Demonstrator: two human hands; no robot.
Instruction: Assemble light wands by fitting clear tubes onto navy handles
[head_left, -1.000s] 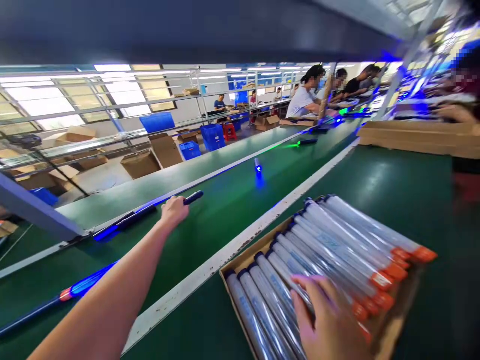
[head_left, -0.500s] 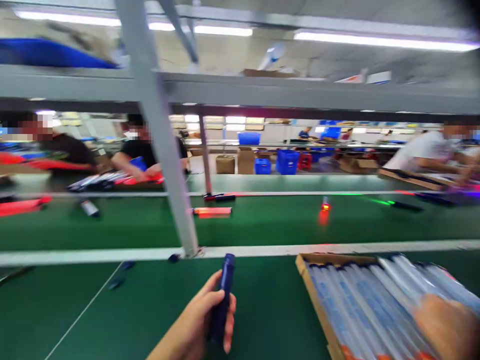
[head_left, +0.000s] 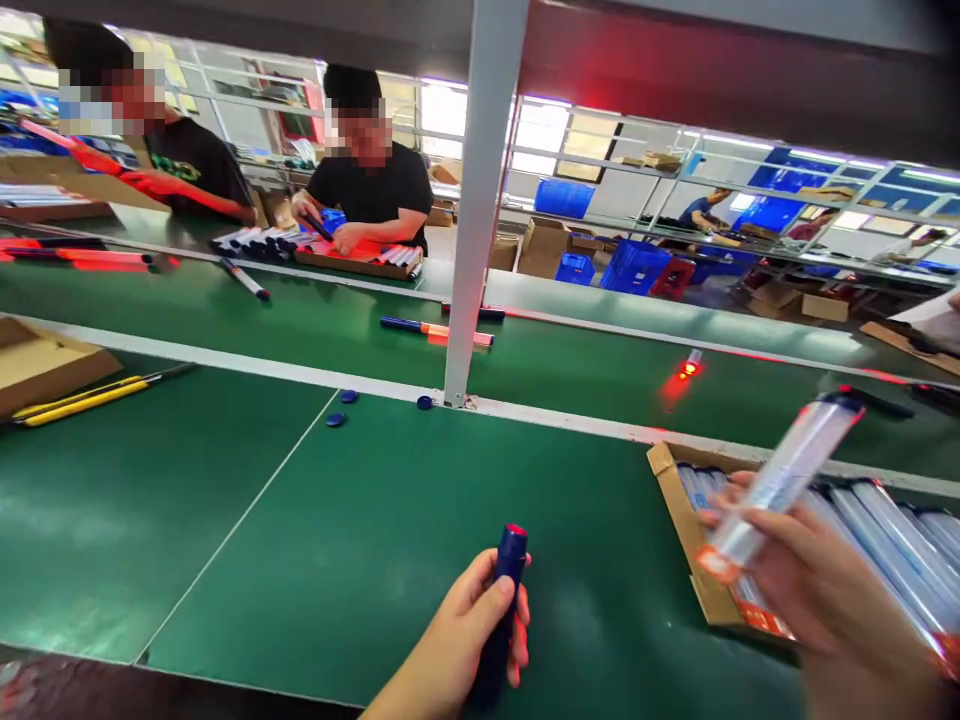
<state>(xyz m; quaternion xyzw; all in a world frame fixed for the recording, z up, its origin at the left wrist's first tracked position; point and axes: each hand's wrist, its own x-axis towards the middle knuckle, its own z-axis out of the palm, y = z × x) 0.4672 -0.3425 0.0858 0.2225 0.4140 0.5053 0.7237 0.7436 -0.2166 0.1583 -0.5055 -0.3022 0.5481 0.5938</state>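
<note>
My left hand point(head_left: 487, 620) is closed around a dark blue cylindrical handle point(head_left: 511, 552) with a red spot on its top end. It points upward over the near green table. On the right, my right hand point(head_left: 795, 560) grips a clear plastic tube point(head_left: 787, 465) that has a dark cap and an orange end. That tube is tilted above a cardboard tray point(head_left: 675, 540). Several similar clear tubes point(head_left: 885, 545) lie side by side in the tray, partly hidden by my right hand and forearm.
A white post point(head_left: 480, 200) rises from the table divider. Several small blue caps point(head_left: 335, 420) lie near it. Yellow-and-black rods point(head_left: 90, 400) and a cardboard box point(head_left: 45, 365) sit at left. Red-lit batons point(head_left: 439, 332) lie on the far belt. Two co-workers handle tubes across from me.
My right hand has lifted a clear tube from the tray. My left hand still holds the blue handle. The head view has turned left and downward.
</note>
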